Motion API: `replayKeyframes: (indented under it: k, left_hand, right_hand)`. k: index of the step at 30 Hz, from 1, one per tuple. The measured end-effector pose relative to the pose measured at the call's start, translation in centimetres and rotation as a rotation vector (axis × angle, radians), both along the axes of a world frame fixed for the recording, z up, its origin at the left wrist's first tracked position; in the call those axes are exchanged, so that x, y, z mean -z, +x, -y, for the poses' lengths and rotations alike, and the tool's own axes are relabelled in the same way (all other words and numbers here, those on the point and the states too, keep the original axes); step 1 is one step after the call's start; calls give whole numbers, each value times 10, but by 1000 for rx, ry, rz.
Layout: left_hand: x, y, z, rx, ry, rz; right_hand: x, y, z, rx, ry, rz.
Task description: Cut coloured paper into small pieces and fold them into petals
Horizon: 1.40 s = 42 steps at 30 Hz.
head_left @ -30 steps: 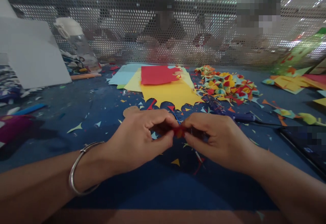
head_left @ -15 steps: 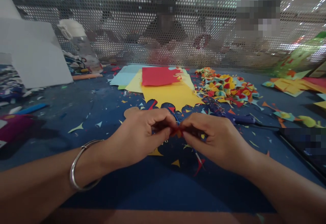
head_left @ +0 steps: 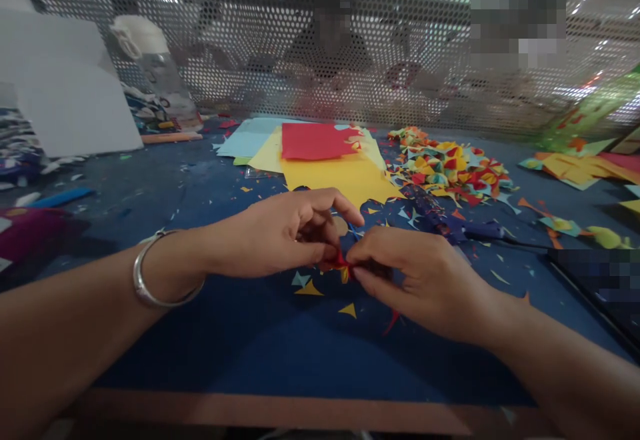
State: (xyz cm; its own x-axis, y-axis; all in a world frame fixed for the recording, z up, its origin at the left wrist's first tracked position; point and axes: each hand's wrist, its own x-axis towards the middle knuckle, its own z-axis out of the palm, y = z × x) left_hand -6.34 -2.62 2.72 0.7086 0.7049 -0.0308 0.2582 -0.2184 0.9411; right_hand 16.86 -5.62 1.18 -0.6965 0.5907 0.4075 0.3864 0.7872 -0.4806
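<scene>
Between my two hands is a small red and yellow paper piece (head_left: 342, 263), partly covered by fingers. My left hand (head_left: 285, 235), with a silver bangle on its wrist, pinches the piece's left side between thumb and a curled finger, while the index finger stretches out above. From the right, my right hand (head_left: 415, 270) grips the piece with thumb and forefinger. Just beyond the hands lies a yellow sheet (head_left: 340, 177) with a scalloped, cut-out edge. A red sheet (head_left: 313, 141) rests on top of it. Yellow scraps (head_left: 349, 310) are scattered on the dark blue mat below.
A pile of coloured folded paper pieces (head_left: 455, 170) lies at the back right. Near my right hand is a dark purple glue gun (head_left: 465, 228) with a cord. A phone (head_left: 600, 293) sits at the right edge. A bottle (head_left: 167, 80) stands back left before a perforated screen (head_left: 240, 40).
My left hand has shifted slightly up and left, and its index finger has lifted off and straightened. More of the red and yellow paper shows. The right hand has barely moved.
</scene>
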Motion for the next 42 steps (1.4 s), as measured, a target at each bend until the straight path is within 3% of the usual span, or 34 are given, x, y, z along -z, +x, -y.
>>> replayKeyframes:
  k: [6,13,20,23,28,30,37,42]
  left_hand:
    - [0,-2,-3,106,-197,22]
    - [-1,-5,-6,254,-328,-14]
    - [-2,2,-4,269,-405,-38]
    - [1,4,-5,196,-297,-18]
    - [2,4,-5,-201,16,183]
    - [1,4,-1,-305,119,225]
    - [0,6,24,-286,416,59]
    - [0,7,27,-284,573,15]
  right_hand:
    - [1,-1,6,-29,-11,52]
    - [-1,-3,15,-72,-133,59]
    - [-3,-8,17,-194,-199,81]
    - [-4,-6,15,-110,-173,65]
    - [-5,0,6,90,-205,-27]
    - [-5,2,3,135,-208,-64]
    - [-8,6,-1,180,-194,-111]
    - [-7,8,-3,171,-180,-123]
